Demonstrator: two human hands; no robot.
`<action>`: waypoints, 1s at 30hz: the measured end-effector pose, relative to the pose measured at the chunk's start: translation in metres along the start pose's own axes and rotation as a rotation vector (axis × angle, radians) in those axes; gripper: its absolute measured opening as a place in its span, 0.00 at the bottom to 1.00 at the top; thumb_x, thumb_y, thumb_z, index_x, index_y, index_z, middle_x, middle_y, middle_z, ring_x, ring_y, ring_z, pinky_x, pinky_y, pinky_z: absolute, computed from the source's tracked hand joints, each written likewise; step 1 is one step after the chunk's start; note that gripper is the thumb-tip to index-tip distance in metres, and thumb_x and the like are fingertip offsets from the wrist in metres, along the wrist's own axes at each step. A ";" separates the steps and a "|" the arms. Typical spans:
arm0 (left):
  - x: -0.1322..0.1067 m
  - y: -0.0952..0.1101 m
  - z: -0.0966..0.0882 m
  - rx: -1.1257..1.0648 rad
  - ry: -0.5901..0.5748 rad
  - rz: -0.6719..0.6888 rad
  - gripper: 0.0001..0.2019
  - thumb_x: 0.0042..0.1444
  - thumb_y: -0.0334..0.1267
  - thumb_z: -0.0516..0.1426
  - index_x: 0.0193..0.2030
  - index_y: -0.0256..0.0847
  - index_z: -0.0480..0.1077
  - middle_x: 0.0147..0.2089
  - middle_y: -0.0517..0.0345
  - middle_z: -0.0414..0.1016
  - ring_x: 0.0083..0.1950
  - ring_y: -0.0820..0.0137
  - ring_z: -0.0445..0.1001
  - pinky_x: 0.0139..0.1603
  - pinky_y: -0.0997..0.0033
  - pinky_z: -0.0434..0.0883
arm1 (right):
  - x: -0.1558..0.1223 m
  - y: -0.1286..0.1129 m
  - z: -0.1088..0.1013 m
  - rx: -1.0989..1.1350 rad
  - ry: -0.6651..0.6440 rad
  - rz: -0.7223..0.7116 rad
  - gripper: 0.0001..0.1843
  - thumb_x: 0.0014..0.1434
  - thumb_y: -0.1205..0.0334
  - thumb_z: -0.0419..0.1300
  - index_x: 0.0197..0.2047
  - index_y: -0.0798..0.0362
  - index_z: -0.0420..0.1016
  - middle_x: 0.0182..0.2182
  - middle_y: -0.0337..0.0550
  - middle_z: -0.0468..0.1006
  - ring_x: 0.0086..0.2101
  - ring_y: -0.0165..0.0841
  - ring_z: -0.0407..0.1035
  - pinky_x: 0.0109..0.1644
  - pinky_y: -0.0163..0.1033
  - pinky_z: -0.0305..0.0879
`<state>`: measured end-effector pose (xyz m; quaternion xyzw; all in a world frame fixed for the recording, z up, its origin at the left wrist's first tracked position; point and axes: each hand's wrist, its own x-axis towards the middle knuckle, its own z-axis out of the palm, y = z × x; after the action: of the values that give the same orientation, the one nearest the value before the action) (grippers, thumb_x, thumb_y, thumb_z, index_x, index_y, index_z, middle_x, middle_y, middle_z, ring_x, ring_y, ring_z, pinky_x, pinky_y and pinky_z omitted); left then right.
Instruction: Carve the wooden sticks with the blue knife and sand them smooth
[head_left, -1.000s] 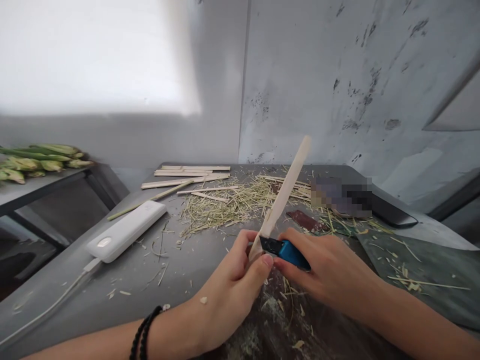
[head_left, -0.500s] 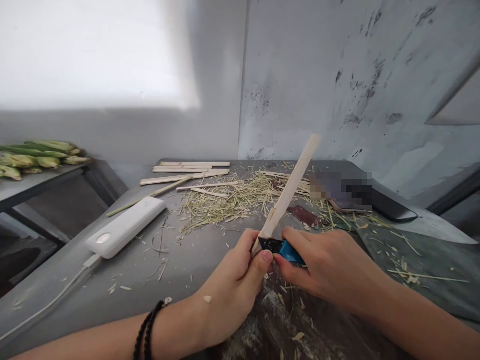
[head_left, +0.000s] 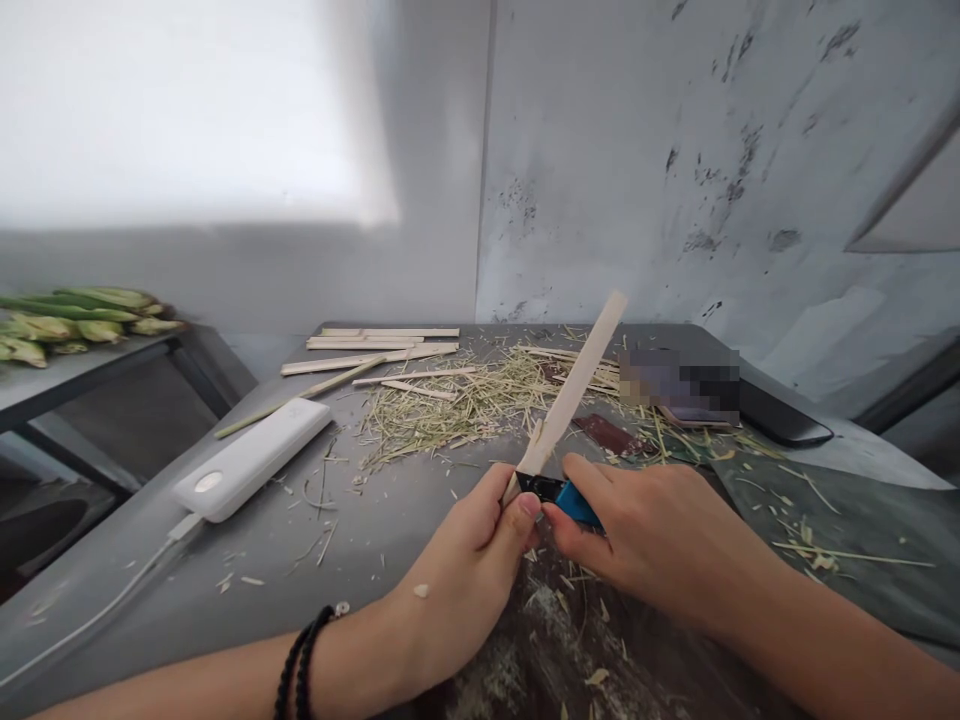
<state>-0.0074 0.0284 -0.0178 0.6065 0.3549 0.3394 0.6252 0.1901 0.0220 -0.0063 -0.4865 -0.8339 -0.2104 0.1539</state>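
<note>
My left hand [head_left: 476,560] is closed round the lower end of a pale flat wooden strip [head_left: 581,380], which slants up and to the right. A curled sliver stands up on the strip's lower left edge. My right hand [head_left: 652,525] grips the blue handle of a utility knife [head_left: 574,500]. The knife's dark front end lies across the strip close to my left thumb, which touches it. The cutting edge itself is hidden. A small shaving sticks to the back of my left hand.
Shavings [head_left: 442,415] are heaped on the grey table [head_left: 360,560]. Several wooden strips [head_left: 375,345] lie at the back left. A white power bank [head_left: 251,460] with a cable is at left, a dark phone-like object [head_left: 784,410] at right. Green-husked ears [head_left: 82,315] sit on a side table.
The wooden strip's top end has dipped lower and slightly left. Both hands and the knife have shifted a little to the left, still gripping.
</note>
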 end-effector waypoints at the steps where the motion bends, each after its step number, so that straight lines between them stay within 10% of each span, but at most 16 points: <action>1: -0.001 0.001 -0.001 0.029 -0.017 -0.010 0.15 0.71 0.53 0.51 0.41 0.44 0.62 0.27 0.70 0.55 0.25 0.77 0.51 0.26 0.75 0.53 | -0.001 0.001 0.000 0.010 -0.010 -0.007 0.17 0.71 0.48 0.46 0.33 0.46 0.59 0.17 0.34 0.70 0.15 0.37 0.67 0.24 0.39 0.33; 30: -0.002 0.008 0.001 -0.060 -0.053 -0.023 0.16 0.71 0.53 0.51 0.38 0.44 0.59 0.28 0.70 0.51 0.25 0.77 0.48 0.24 0.75 0.50 | -0.001 -0.006 -0.006 -0.037 -0.051 0.030 0.15 0.70 0.49 0.47 0.32 0.46 0.58 0.16 0.34 0.70 0.15 0.38 0.68 0.25 0.39 0.31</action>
<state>-0.0073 0.0264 -0.0094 0.5921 0.3349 0.3265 0.6562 0.1859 0.0162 -0.0030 -0.5069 -0.8261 -0.2110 0.1267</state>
